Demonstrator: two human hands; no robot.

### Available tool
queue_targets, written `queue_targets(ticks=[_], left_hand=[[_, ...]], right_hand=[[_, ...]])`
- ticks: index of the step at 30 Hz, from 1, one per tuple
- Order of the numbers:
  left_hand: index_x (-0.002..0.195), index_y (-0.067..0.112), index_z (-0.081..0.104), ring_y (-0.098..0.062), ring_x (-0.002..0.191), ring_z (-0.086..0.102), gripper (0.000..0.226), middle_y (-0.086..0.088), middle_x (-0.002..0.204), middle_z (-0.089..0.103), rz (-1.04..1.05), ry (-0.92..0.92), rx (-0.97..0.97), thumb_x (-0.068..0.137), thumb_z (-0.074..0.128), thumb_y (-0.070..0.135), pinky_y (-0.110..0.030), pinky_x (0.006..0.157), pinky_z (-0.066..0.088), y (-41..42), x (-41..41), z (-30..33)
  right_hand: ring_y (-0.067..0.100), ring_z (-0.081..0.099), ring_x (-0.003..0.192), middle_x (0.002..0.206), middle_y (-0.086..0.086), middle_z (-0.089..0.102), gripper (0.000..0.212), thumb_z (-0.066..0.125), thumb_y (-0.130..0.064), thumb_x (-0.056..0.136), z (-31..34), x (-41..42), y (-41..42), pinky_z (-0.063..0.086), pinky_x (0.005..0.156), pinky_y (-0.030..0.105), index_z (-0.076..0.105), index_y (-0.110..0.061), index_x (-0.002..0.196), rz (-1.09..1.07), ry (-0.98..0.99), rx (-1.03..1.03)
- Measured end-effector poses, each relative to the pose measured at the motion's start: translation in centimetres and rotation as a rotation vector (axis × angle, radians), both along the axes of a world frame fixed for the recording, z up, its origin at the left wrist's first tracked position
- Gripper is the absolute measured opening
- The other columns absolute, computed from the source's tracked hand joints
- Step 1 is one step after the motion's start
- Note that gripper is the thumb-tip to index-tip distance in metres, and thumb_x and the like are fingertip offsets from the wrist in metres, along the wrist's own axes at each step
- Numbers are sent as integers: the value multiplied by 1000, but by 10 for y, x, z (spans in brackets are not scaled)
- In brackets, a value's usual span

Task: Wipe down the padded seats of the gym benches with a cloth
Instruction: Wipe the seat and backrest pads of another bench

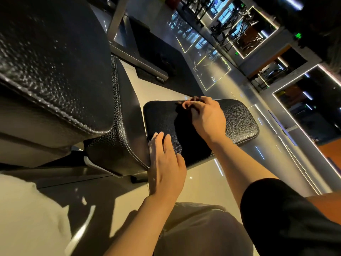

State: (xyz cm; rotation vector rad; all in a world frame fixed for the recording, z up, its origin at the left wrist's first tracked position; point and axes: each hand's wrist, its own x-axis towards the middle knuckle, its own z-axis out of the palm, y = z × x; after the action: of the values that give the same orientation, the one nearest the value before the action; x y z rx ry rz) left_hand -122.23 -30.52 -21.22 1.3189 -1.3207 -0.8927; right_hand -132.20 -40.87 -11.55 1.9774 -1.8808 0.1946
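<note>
knee: bent leg in pale trousers (193,224), nearest the camera, just below both forearms.
left hand: left hand (166,167) flat, fingers straight and relaxed, gripping nothing; fingertips rest on the near corner of the seat pad, palm hangs off its edge.
seat pad: black padded seat (238,119) under both hands, grained vinyl, stitched edge. Judged firm foam under a slick skin, so it should give a little under pressure and let a cloth slide easily.
cloth: dark cloth (186,133) spread flat on the pad, between the two hands, running from just beyond the left fingertips up to the right hand. Black on black, so its outline is hard to trace. Judged light, limp and easy to bunch.
right hand: right hand (206,115) beyond the left one, fingers curled, pinching the far edge of the cloth near the pad's far side.
where to hold: judged best to take the cloth by an edge or wad it under a flat palm, then press and sweep the pad lengthwise.
back pad: large black backrest (55,61) to the left of the left hand, tilted, close to the lens.
floor: glossy pale floor (217,80) beyond the right hand, with light strips reflected.
far: gym machines (238,32), small and dim.
</note>
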Motion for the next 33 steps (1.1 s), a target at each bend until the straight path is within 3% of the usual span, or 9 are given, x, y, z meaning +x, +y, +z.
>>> queue_targets(ticks=[2,4,8,11,16,21,27,31,33], left_hand=[[142,2,41,-23,144,21,50,-11,150,32,0,1,2,93,53,6,-27,111,18,0,-2,-1],[137,1,46,-27,142,25,48,-14,148,36,11,-19,13,90,57,3,-29,110,20,-2,-4,-1],[117,-4,55,-37,131,39,39,-20,135,47,57,-85,25,80,66,-1,-46,106,39,-11,-8,-2],[118,-3,58,-37,131,41,42,-21,133,51,57,-141,-71,78,67,-1,-46,109,35,-15,-16,-1],[123,2,61,-31,132,44,44,-15,129,58,-23,-199,-220,79,69,1,-44,112,10,-16,-35,15],[127,4,59,-30,131,47,58,-15,132,57,-145,-387,-347,72,75,6,-53,112,20,-6,-50,18],[128,2,58,-31,132,46,58,-15,133,56,-145,-346,-352,72,73,3,-53,112,22,0,-47,13],[130,1,54,-33,133,43,55,-16,135,53,-36,-271,-251,78,70,3,-46,111,14,1,-36,8],[133,1,50,-33,134,41,55,-16,137,49,10,-248,-206,81,67,4,-41,113,20,3,-29,5]], right_hand=[[32,54,110,120,8,62,29,55,-26,92,-6,4,-1,42,91,37,70,-22,117,-43,58,-4],[31,55,109,119,7,62,34,54,-34,90,-17,19,0,42,93,40,68,-23,119,117,151,100],[28,46,125,138,5,53,38,56,-34,92,-27,38,2,34,103,39,62,-27,129,248,187,304],[28,50,121,138,4,53,36,56,-31,93,-17,23,-2,39,100,38,64,-26,127,199,158,228],[28,52,116,130,3,58,29,57,-27,92,16,-27,2,43,88,32,69,-20,118,13,94,45],[28,53,117,130,-1,58,30,56,-27,90,51,-81,6,47,83,35,69,-26,117,-168,19,-52],[32,54,115,131,4,55,37,58,-22,87,62,-97,11,46,88,35,65,-30,123,-371,-124,-137],[32,49,119,129,6,55,37,58,-34,90,41,-70,6,44,96,37,64,-28,126,-303,-93,-90],[32,47,120,129,6,55,38,58,-35,88,23,-46,8,41,101,39,64,-28,125,-189,-50,-19]])
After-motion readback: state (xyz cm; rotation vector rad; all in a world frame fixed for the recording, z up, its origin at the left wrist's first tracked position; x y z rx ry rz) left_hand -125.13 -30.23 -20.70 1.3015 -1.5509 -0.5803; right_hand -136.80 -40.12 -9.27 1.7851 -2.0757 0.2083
